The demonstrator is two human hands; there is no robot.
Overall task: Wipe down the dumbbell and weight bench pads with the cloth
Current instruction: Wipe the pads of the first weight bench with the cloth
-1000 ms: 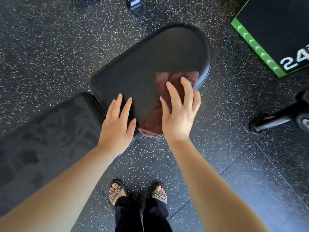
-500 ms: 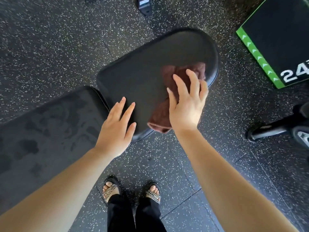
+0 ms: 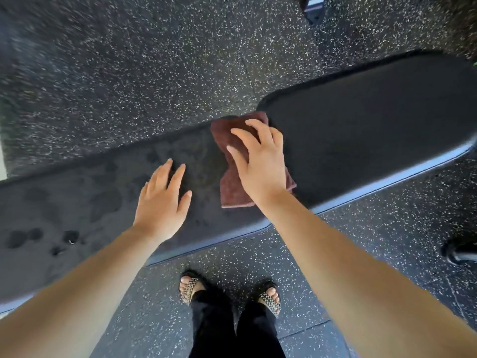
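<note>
A black weight bench runs across the view. Its long pad (image 3: 64, 202) on the left is mottled with dark wet patches. Its shorter rounded pad (image 3: 374, 130) lies on the right. A brown cloth (image 3: 232, 195) sits bunched at the gap where the two pads meet. My right hand (image 3: 260, 164) is on top of the cloth with arched fingers gripping it against the pad. My left hand (image 3: 162, 200) rests flat on the long pad, just left of the cloth, holding nothing. No dumbbell is in view.
Speckled black rubber floor surrounds the bench. My sandalled feet (image 3: 192, 286) stand close to the bench's near edge. A black equipment foot (image 3: 459, 250) shows at the right edge. A dark metal part (image 3: 313, 6) sits at the top.
My right hand has dragged the cloth left from the rounded pad's end to the gap between the pads. My left hand shifted onto the long pad. The view swung left.
</note>
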